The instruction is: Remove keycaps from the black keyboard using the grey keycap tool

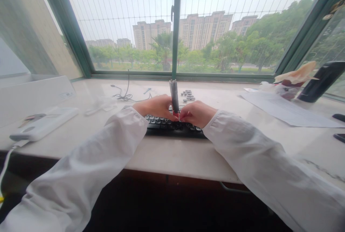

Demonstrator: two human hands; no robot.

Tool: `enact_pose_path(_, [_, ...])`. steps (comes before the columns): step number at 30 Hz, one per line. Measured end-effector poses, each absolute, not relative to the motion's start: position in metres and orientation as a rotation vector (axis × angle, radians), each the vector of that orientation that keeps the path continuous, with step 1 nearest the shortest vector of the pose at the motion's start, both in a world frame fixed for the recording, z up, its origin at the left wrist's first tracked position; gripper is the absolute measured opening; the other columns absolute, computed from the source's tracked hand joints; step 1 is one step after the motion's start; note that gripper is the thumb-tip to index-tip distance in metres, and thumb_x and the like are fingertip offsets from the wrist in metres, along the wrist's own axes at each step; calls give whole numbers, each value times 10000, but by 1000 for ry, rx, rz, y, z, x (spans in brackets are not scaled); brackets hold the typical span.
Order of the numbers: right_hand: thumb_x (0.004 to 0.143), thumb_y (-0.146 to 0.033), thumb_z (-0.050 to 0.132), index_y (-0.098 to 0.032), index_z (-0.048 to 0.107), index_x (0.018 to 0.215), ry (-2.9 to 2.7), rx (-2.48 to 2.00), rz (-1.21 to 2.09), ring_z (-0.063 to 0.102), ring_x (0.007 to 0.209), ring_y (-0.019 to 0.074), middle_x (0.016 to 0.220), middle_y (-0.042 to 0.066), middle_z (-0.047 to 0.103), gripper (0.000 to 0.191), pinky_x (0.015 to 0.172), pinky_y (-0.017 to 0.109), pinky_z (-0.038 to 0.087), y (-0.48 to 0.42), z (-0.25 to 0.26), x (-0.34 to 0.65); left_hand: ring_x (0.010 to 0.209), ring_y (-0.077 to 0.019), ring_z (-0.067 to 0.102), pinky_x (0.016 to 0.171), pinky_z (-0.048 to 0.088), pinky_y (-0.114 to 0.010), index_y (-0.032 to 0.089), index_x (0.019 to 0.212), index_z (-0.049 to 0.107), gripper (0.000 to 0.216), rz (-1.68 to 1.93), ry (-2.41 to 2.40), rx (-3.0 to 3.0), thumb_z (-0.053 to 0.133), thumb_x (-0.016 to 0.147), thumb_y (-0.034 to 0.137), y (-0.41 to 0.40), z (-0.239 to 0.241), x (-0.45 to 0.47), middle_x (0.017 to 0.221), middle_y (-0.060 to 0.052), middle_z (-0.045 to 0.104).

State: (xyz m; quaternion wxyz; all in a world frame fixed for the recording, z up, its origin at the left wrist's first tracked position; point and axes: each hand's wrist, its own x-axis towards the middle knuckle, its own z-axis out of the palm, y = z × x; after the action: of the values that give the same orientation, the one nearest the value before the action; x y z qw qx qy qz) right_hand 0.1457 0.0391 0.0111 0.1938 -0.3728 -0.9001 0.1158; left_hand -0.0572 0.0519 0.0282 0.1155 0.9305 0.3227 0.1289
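Observation:
A black keyboard [159, 126] lies on the white sill-like desk, partly hidden under both hands. Over its middle stands a dark grey, bar-shaped tool [174, 97], nearly upright, with something red at its lower end. My left hand [159, 107] is closed around the tool's lower part. Close against it, my right hand [196, 113] pinches at the tool's foot, just above the keys; what its fingertips hold is too small to tell. Behind the keyboard lie several loose grey keycaps [188, 96].
A thin black cable [125, 96] lies coiled at the back left. On the left is a white power strip [44, 124] with dark items on it. To the right are paper sheets [285, 108] and a dark cylindrical object [320, 81]. The desk's front edge runs beneath my forearms.

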Motion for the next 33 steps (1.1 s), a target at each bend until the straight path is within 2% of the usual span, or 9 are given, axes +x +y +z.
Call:
enact_pose_path(7, [752, -288, 639, -238, 775, 802, -2683, -1057, 252, 588, 628, 107, 648, -28, 684, 153, 624, 202, 399, 45, 11, 151, 711, -99, 548, 602, 385, -185, 211, 904, 714, 231, 387, 917, 2713, 709, 708, 334, 50, 29, -56, 814, 26, 669])
enact_pose_path(11, [803, -379, 576, -226, 760, 759, -2718, -1117, 99, 499, 570, 102, 563, -19, 611, 244, 580, 220, 350, 41, 13, 148, 779, -110, 581, 661, 422, -190, 214, 924, 719, 199, 377, 794, 2646, 679, 755, 310, 54, 28, -59, 874, 10, 686])
enact_pose_path(15, [809, -337, 554, -204, 719, 673, -2708, -1180, -23, 441, 540, 107, 554, 2, 586, 252, 558, 240, 318, 30, 17, 141, 831, -129, 598, 696, 452, -210, 206, 943, 715, 211, 376, 744, 2530, 632, 807, 344, 58, 25, -61, 920, -11, 695])
enact_pose_path(20, [785, -283, 506, -177, 657, 597, -2653, -1220, -170, 440, 530, 129, 554, 44, 571, 263, 542, 270, 294, 20, 15, 134, 797, -124, 582, 657, 432, -204, 191, 907, 719, 197, 434, 773, 2591, 645, 792, 333, 61, 21, -60, 899, -10, 694])
enact_pose_path(24, [765, -282, 501, -183, 635, 566, -2572, -1260, -106, 444, 516, 130, 539, 44, 564, 260, 526, 267, 293, 19, 11, 133, 724, -108, 565, 615, 407, -199, 192, 921, 723, 245, 423, 822, 2595, 654, 775, 376, 60, 23, -59, 886, -9, 698])
enact_pose_path(28, [752, -314, 511, -194, 633, 553, -2490, -1337, 19, 426, 504, 125, 521, 29, 552, 262, 498, 259, 286, 20, 8, 132, 602, -93, 527, 552, 362, -201, 181, 864, 745, 299, 332, 1067, 2612, 693, 704, 428, 55, 28, -56, 743, -2, 689])
enact_pose_path(33, [738, -274, 529, -203, 692, 666, -2480, -1244, 148, 464, 540, 116, 579, 11, 594, 192, 535, 238, 327, 17, 8, 125, 593, -96, 517, 540, 349, -195, 153, 762, 725, 191, 380, 1089, 2655, 661, 691, 319, 55, 26, -54, 659, 11, 658])
